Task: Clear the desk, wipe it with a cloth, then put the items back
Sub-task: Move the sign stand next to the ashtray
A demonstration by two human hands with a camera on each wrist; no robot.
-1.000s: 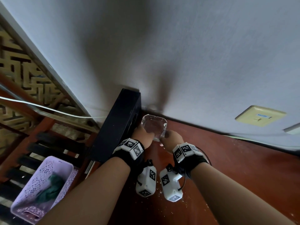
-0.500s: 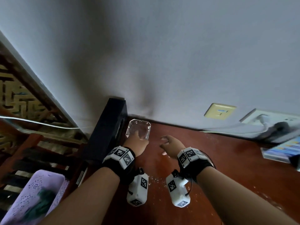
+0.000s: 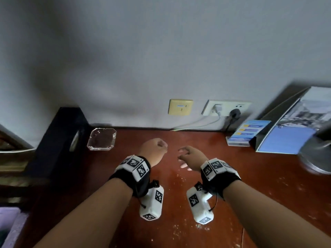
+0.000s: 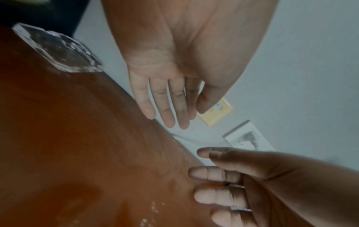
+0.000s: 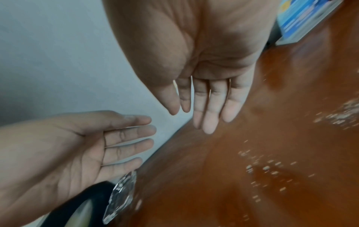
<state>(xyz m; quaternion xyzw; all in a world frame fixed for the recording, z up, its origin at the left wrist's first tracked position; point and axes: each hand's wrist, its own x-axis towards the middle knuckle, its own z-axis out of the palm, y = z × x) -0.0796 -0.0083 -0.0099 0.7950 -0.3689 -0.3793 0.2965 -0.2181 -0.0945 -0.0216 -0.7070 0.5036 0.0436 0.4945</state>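
leaflet [image 3: 249,134] lettering illegibly blurred

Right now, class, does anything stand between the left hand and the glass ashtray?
Nothing visible does. The left hand hangs open above the desk; the glass ashtray sits apart to its left, beside the black box.

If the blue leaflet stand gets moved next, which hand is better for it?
Right, probably. The right hand is empty and on the same side as the blue leaflet stand. The left hand, also empty, is nearer the glass ashtray.
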